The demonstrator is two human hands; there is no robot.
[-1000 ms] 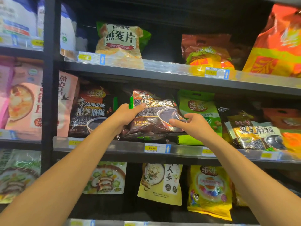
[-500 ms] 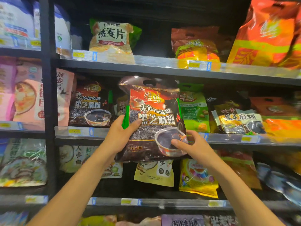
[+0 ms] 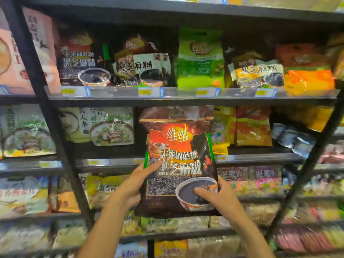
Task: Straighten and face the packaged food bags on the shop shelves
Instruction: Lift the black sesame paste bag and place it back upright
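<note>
I hold a dark sesame-paste bag (image 3: 178, 157) with a red-orange top and a pictured bowl upright, off the shelf, in front of the lower shelves. My left hand (image 3: 137, 181) grips its left edge with the thumb on the front. My right hand (image 3: 216, 196) grips its lower right corner, fingers over the bowl picture. On the shelf (image 3: 186, 93) above stand a matching dark bag (image 3: 81, 58), a leaning sesame bag (image 3: 143, 66), a green bag (image 3: 200, 60) and another sesame bag (image 3: 255, 69).
A black upright post (image 3: 46, 108) divides the shelving at the left; another post (image 3: 314, 151) slants at the right. Pale soup bags (image 3: 100, 125) and yellow-orange bags (image 3: 251, 127) fill the shelf behind the held bag. Lower shelves hold several blurred packets.
Both hands lifted the dark bag off the shelf, turned it upright and brought it down and toward me. The view has tilted downward, so lower shelves show.
</note>
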